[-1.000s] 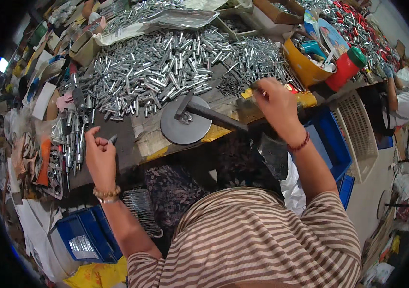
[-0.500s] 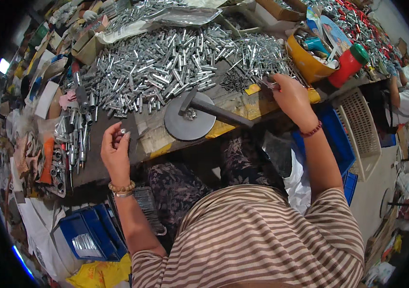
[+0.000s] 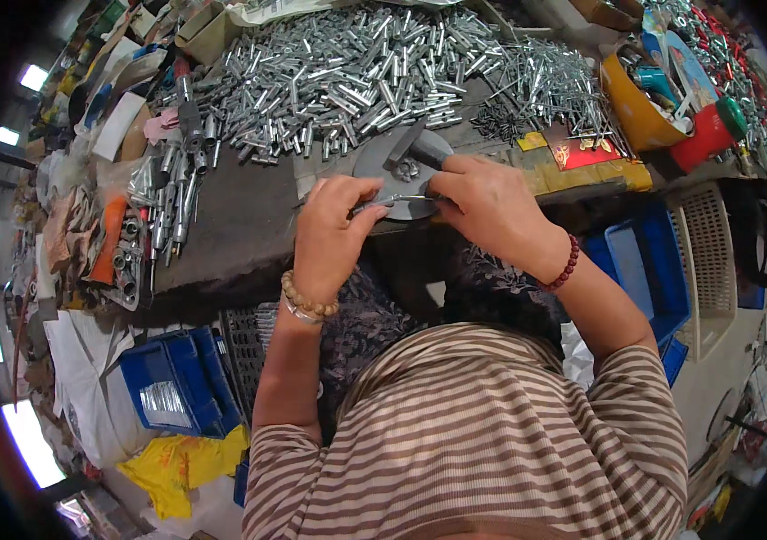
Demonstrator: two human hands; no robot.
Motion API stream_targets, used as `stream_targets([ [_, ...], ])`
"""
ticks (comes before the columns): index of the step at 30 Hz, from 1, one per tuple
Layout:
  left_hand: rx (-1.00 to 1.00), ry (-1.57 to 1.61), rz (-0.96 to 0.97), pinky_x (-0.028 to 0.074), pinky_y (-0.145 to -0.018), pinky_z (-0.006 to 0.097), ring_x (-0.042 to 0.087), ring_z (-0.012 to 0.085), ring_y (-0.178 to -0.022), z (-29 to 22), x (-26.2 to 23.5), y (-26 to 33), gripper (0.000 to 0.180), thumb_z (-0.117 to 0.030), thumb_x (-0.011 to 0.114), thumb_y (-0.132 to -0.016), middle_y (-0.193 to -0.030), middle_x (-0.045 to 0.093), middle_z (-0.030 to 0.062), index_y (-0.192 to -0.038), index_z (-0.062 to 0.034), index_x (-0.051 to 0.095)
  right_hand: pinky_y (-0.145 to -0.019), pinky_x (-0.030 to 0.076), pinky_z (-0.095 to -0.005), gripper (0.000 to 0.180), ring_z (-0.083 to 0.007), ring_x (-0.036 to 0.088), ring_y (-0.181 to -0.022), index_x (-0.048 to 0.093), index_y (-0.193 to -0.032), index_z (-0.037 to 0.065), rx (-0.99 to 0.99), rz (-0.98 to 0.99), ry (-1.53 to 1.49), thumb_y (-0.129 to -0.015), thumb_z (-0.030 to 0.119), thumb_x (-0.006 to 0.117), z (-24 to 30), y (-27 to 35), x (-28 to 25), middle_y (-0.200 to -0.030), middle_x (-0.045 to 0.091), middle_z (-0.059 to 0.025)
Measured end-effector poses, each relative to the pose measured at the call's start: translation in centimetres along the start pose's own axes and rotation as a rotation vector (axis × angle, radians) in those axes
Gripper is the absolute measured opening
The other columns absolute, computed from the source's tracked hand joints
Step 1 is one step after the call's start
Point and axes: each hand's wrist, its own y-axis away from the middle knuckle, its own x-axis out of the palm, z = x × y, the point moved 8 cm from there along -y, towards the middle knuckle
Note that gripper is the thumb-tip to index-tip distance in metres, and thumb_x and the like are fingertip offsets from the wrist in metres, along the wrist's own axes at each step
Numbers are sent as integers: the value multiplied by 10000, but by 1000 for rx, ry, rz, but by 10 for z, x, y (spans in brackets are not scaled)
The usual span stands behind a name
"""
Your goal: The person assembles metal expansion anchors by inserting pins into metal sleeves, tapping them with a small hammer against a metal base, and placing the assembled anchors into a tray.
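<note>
Over the near edge of a round grey metal disc (image 3: pixel 373 164), my two hands face each other. A thin shiny metal rod (image 3: pixel 412 198) spans the gap between their fingertips. My left hand (image 3: pixel 333 232) is closed, pinching the rod's left end, where a small silvery piece shows partly. My right hand (image 3: pixel 497 212) is closed round its other end, which the fingers hide. On the disc lies a hammer (image 3: pixel 404 147), its handle partly behind my right hand. Beside the hammer head, a small lumpy metal piece (image 3: pixel 408 169) sits at the disc's middle.
A heap of short metal tubes (image 3: pixel 347 81) covers the back of the bench. Thin pins (image 3: pixel 563 81) and small dark pieces (image 3: pixel 496 117) lie right of it. A yellow container (image 3: pixel 640 108) and a red bottle (image 3: pixel 703 139) stand at right. Blue bins (image 3: pixel 167 382) sit low at left.
My left hand has moved right and my right hand has come left from the small parts, so both meet at the disc. The rod now spans between them. The view has shifted.
</note>
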Motion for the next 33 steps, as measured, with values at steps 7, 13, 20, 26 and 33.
stream_targets([
  [7,49,-47,-74,506,-786,344,648,246,-874,7,-5,5,119,-49,761,-880,-935,675,91,-997,-27,756,-731,557,-441,178,-309,678,-895,682,-888,90,-52,-37,3,-741,85,782,1,-1,-4,-898,613,-75],
  [13,77,-109,-88,501,-780,343,640,241,-871,2,-3,5,139,-45,769,-871,-930,659,86,-1009,-36,772,-705,554,-434,132,-305,679,-867,678,-868,88,-83,-91,-3,-763,65,753,-3,-1,-4,-883,606,-76],
  [20,45,-50,-87,501,-760,322,637,219,-861,6,0,7,161,-10,766,-863,-922,644,83,-1021,-35,779,-694,553,-432,76,-303,680,-850,696,-863,94,-87,-110,-24,-796,64,716,-6,-3,-4,-851,600,-73],
  [26,8,91,-88,498,-730,342,636,230,-840,9,3,7,123,-40,778,-859,-903,633,82,-982,-40,776,-700,554,-440,67,-305,685,-869,715,-873,98,-40,-105,-14,-807,91,719,-6,-3,6,-873,616,-75],
  [33,-58,89,-18,494,-756,286,629,169,-859,10,3,7,142,4,764,-870,-937,620,65,-1012,-7,766,-706,561,-447,105,-322,691,-850,723,-930,103,189,-269,152,-832,132,747,-69,4,-42,-884,641,-90],
])
